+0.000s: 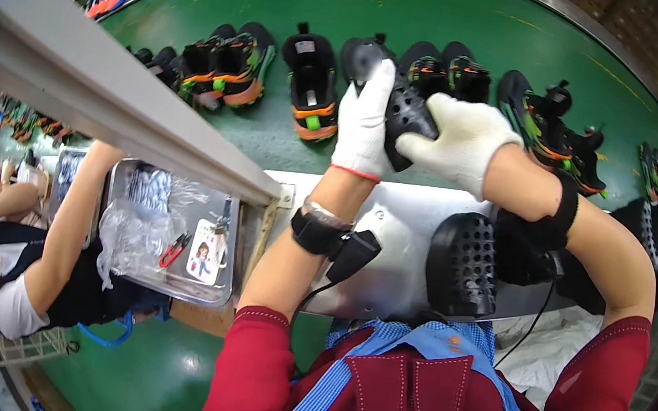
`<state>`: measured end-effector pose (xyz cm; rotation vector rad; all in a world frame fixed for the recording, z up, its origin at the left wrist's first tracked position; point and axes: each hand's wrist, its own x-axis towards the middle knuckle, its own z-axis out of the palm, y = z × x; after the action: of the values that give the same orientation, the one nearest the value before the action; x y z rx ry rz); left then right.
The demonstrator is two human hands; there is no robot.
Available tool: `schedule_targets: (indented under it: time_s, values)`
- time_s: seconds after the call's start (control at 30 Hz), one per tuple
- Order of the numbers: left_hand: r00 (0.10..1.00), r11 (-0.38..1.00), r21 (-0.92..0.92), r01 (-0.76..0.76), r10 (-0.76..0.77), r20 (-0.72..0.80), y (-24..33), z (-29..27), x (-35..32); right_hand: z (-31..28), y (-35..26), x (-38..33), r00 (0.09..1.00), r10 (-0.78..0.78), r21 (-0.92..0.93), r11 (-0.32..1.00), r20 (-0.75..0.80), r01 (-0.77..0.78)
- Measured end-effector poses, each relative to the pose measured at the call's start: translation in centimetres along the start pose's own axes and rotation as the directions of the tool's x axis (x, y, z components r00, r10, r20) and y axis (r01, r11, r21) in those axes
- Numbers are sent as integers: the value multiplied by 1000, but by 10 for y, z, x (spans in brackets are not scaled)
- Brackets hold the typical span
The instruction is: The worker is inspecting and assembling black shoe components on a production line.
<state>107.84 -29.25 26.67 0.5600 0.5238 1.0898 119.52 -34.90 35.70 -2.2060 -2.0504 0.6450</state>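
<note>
My left hand (364,126), in a white knit glove, grips a black sports shoe (361,57) above the green belt. A black perforated plastic shoe form (409,114) sits against that shoe, between my hands. My right hand (465,145), also gloved, closes on the form's near end; its fingertips are partly hidden. Whether the form is inside the shoe, I cannot tell. Just left of my left hand stands another black shoe (307,76) with an orange and green heel. A second perforated shoe form (464,262) lies on the metal ledge (389,256) before me.
Several black shoes (244,63) line the green belt (473,16). A grey metal beam (112,74) slants across the left. Below it, a metal tray (220,289) holds plastic bags and red-handled snippers (174,251). A co-worker's arm (73,228) reaches up beside the tray.
</note>
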Motion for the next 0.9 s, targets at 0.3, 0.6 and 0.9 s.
schedule_targets:
  time_s: [0.3, 0.6, 0.9]
  values:
    - [942, 724, 610, 322, -308, -132, 27, -37, 13, -12, 6, 33, 994, 53, -38, 998, 93, -50]
    - [951, -352, 888, -297, -24, 309, -10, -72, 25, -23, 28, 57, 984, 4, 39, 999, 177, -11]
    - [966, -346, 902, -258, -119, 230, -8, -60, 4, -15, 10, 83, 955, 85, -109, 992, 285, -56]
